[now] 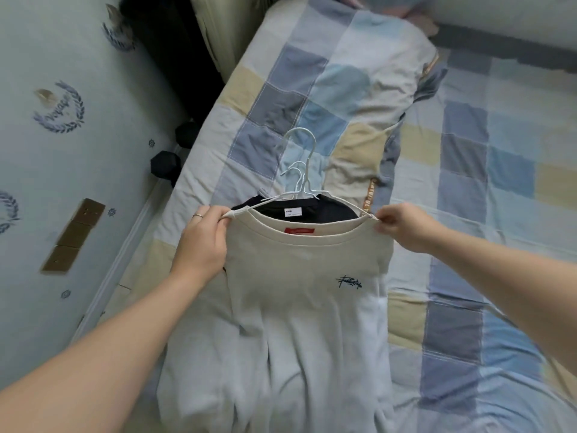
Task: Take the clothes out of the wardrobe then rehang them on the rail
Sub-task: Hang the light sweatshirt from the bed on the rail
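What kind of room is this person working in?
Probably a bedroom: a bed in checked covers, a folded patchwork quilt on it, and a cream shirt and black shirt on white wire hangers.

A home bedroom is showing here, where blue, grey and cream checked patchwork bedding (468, 157) is lying spread out beside pale blue wreath-printed wallpaper (62, 189).

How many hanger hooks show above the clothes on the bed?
3, white wire, above the cream sweatshirt: a tall hook farthest up, a middle hook below it, a small hook nested beside that. Others may be hidden under the clothes.
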